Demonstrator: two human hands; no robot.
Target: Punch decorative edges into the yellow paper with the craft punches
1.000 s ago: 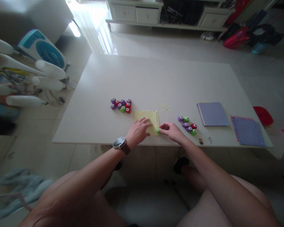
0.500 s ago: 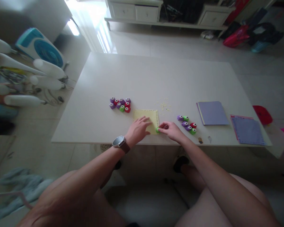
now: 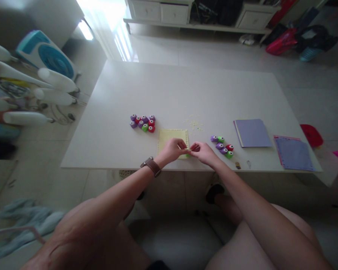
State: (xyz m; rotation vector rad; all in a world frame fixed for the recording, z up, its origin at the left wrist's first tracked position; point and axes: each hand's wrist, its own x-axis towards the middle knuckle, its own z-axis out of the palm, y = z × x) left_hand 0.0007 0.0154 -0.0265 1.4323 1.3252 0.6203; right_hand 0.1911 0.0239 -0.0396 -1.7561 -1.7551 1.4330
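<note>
A: Where does the work stand?

B: The yellow paper sheet [image 3: 171, 137] lies at the near edge of the white table [image 3: 163, 90], its far and right borders already punched with a row of small holes; paper scraps [image 3: 195, 124] lie just beyond it. The near border looks unfinished, as far as I can judge.

A: And the hands?

B: The left hand [image 3: 173, 149] curls half closed, fingertips pinching the sheet's near right corner. The right hand [image 3: 202, 152] meets it there, fingers closed on a small green punch [image 3: 188, 153], mostly hidden. 2 clusters of coloured punches, left [image 3: 142, 123] and right [image 3: 222, 147], rest untouched.
</note>
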